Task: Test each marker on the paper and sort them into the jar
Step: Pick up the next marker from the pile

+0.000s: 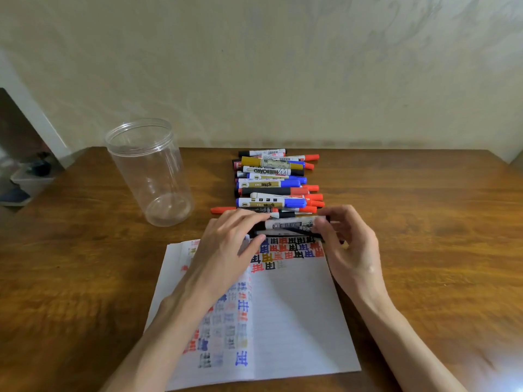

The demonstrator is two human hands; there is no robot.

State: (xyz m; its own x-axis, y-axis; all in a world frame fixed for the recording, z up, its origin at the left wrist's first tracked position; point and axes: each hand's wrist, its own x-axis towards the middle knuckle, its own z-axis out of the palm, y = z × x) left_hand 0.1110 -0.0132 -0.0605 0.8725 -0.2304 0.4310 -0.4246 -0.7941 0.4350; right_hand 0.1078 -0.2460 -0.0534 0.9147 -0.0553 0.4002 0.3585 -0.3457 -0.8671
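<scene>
A white-barrelled marker (291, 223) with dark ends is held level just above the far edge of the paper (300, 321). The left hand (226, 247) has its fingers (249, 217) and thumb curled round one end, and the right hand (349, 244) pinches the other end. This looks like the start of uncapping. To do it well, pull straight along the barrel with a steady grip on both ends, then keep the cap in hand so it can go back on after the test stroke. The top of the paper already carries rows of red, blue and black test marks, but bare space lies below them. Just beyond the hands is a pile of markers (274, 179), lying crosswise on the wooden bench (424, 222). A clear plastic jar (150, 171) stands upright and empty, well apart to the left.
</scene>
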